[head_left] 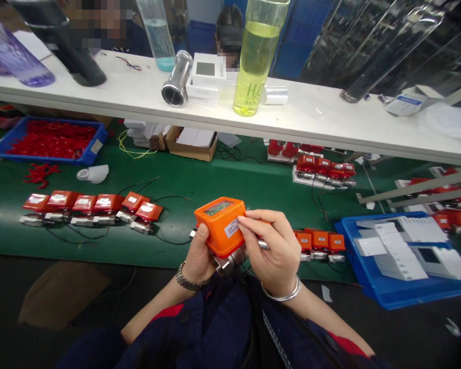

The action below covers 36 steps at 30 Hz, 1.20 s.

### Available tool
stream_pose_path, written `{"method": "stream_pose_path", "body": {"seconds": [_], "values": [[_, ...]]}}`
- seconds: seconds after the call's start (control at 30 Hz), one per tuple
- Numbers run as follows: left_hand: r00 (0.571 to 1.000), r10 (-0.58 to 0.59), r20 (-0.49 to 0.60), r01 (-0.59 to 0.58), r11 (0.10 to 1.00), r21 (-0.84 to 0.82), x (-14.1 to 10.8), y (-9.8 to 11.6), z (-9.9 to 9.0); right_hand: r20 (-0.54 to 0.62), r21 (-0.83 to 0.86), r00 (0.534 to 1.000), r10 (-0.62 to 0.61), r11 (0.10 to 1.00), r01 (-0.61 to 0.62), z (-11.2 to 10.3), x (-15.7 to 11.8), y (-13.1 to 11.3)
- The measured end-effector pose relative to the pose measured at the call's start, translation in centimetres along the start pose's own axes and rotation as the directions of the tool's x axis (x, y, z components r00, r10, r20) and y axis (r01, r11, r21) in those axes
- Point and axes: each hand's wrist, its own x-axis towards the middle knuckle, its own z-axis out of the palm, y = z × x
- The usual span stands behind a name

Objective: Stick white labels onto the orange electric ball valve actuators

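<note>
In the head view, the left hand [199, 259] grips an orange-housed unit [223, 233] at the frame's centre; the right hand's [276, 251] thumb and index finger are pinched together at its white label [232, 228]. Similar orange units [94, 204] line the green worktop [222, 179] at left; a blue tray [384, 292] holding white boxes [397, 251] sits lower right.

One head camera looks forward and steeply down over the wearer's dark navy cloth jacket [222, 318], taking in the bare left hand [199, 260] and bare right hand [278, 248] close below mid-frame. Beyond them, the long green tabletop [222, 177] spans the wide view; the white flat shelf [311, 115] crosses higher up, farther off.
</note>
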Motion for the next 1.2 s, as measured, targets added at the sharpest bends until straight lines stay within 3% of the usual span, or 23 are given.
{"method": "stream_pose_path", "body": {"seconds": [0.4,1.2], "values": [[0.998,0.048,-0.029,-0.047,0.998,0.028,-0.1,-0.5,0.3,0.008,0.017,0.999,-0.042,0.999,0.042,-1.1,0.0,0.2],[0.999,0.020,0.033,-0.019,0.999,-0.031,-0.2,-1.6,0.6,-0.016,0.060,0.998,-0.065,0.996,0.066,-1.0,0.0,1.3]]}}
